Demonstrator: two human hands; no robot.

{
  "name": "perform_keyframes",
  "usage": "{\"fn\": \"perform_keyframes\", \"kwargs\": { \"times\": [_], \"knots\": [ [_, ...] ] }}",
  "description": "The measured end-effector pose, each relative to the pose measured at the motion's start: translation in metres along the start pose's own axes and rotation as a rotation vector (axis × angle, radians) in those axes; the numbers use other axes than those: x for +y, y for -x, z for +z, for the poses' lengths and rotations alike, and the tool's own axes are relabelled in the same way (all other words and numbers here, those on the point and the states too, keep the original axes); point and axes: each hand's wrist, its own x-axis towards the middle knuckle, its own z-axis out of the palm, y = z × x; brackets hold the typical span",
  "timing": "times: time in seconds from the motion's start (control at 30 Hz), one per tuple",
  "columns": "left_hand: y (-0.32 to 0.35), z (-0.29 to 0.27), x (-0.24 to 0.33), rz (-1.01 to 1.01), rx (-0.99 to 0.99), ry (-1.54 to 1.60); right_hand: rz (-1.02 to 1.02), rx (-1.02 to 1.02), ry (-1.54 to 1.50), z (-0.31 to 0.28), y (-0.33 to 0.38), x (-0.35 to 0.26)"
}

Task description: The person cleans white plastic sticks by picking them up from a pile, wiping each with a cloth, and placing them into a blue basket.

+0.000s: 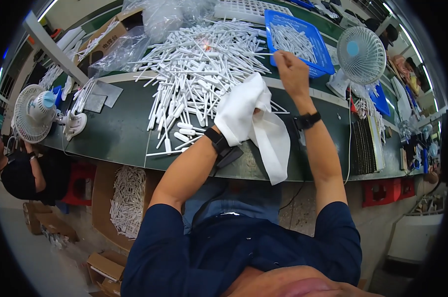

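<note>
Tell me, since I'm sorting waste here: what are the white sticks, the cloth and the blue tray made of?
White sticks: likely moulded plastic, smooth, matte, uniform. Cloth in left hand: soft fabric, perhaps nonwoven; it drapes and folds. Blue tray: rigid plastic, perforated wall.

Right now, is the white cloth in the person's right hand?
No, the white cloth is bunched in the left hand, while the right hand pinches a thin white stick over the blue tray.
</note>
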Motion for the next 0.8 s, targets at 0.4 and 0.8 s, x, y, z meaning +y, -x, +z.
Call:
{"fn": "perform_keyframes", "kwargs": {
  "times": [0.4,0.8],
  "knots": [
    [-0.001,0.029,-0.015,0.043,0.101,0.04,0.434,0.043,-1.051,-0.052,0.054,0.013],
    [-0.003,0.021,-0.018,-0.041,-0.003,-0.248,0.176,0.046,-0.516,-0.033,0.08,-0.032]
  ]
}}
